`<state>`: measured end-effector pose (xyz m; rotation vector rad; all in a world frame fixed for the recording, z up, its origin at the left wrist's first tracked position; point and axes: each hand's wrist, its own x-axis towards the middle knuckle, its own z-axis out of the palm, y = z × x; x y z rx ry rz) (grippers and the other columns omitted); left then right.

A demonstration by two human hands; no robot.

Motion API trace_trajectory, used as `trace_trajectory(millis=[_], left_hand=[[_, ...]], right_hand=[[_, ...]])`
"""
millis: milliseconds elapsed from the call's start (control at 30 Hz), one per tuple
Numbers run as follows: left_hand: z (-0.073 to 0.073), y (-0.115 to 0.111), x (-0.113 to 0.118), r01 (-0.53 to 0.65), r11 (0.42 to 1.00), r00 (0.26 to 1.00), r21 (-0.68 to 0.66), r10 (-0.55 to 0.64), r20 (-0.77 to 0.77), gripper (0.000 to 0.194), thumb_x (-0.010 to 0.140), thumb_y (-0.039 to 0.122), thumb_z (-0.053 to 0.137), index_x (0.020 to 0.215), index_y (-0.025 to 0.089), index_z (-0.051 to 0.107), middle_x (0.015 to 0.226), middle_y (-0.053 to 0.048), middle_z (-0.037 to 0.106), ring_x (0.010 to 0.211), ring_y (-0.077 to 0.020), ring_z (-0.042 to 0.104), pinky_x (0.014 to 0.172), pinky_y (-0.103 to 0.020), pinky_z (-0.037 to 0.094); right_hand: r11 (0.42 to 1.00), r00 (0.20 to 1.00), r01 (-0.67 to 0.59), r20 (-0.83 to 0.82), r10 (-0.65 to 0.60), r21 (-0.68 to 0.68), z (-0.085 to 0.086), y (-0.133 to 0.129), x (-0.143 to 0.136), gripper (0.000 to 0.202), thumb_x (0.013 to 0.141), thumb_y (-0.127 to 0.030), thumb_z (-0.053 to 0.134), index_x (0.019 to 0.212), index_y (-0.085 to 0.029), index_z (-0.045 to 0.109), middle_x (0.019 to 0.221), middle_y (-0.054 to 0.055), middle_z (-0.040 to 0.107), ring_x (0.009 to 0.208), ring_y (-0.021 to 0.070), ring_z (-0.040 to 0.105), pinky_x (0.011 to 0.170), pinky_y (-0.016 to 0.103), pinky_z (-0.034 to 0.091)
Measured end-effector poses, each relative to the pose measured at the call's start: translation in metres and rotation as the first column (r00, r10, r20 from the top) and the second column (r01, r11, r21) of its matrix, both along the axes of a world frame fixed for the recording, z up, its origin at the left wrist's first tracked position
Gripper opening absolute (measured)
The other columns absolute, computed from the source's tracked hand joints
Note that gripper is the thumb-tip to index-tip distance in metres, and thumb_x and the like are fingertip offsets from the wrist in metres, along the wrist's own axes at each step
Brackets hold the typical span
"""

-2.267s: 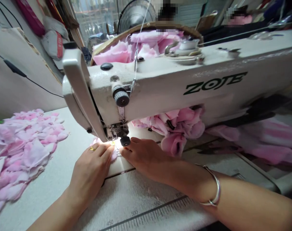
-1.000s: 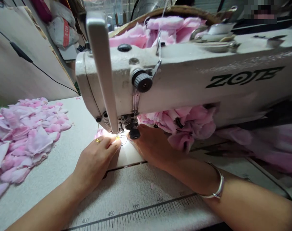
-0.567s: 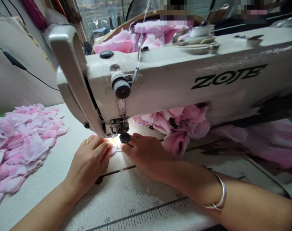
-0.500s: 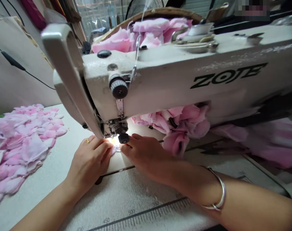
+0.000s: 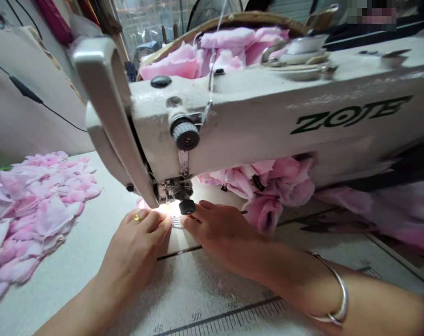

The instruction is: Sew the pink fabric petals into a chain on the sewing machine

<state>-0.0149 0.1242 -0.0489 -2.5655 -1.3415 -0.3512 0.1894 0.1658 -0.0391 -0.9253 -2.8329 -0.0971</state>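
Pink fabric piece lies under the presser foot, pinned flat by the left hand and right hand, fingers pressing, not gripping. Sewn pink pieces bunch behind the sewing machine; many loose petals wait on the surface.

Both my forearms come in from the near edge and converge toward centre. My left hand is palm down, fingers extended and pressed together, tips pointing far and right, a gold ring on one finger. My right hand is palm down too, fingers flat, tips pointing left. Fingertips of both hands nearly meet. Silver bangle on my right wrist.
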Motion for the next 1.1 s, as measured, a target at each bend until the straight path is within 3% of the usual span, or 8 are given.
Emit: trace_trajectory(millis=[400,633,1100], left_hand=[[-0.001,0.003,-0.003,-0.061,0.989,0.988,-0.137,0.079,0.132,0.021,0.094,0.019,0.048,0.112,0.019,0.058,0.100,-0.006,0.058,0.091,-0.0209,0.052,0.079,-0.035,0.046],[-0.004,0.000,-0.002,-0.064,0.992,0.980,-0.111,0.084,0.183,0.021,0.098,0.021,0.040,0.110,0.020,0.058,0.100,-0.006,0.060,0.093,-0.0201,0.055,0.078,-0.035,0.048],[-0.006,0.003,-0.003,-0.060,0.994,0.974,-0.096,0.079,0.213,0.020,0.096,0.020,0.043,0.108,0.020,0.060,0.101,-0.007,0.060,0.092,-0.0209,0.055,0.075,-0.035,0.049]], right_hand=[[0.992,0.997,0.066,0.022,-0.068,0.108,-0.002,0.005,-0.009,0.027,0.079,0.000,0.050,0.092,-0.019,0.065,0.088,0.005,0.064,0.072,0.0171,0.054,0.046,0.032,0.021],[0.990,0.997,0.073,0.030,-0.077,0.122,-0.005,0.006,-0.010,0.028,0.079,0.002,0.050,0.093,-0.018,0.065,0.086,0.005,0.064,0.073,0.0164,0.055,0.047,0.031,0.021],[0.992,0.997,0.074,0.019,-0.077,0.105,-0.005,0.005,-0.010,0.025,0.078,0.002,0.050,0.090,-0.017,0.064,0.088,0.006,0.063,0.072,0.0158,0.054,0.046,0.031,0.016]])
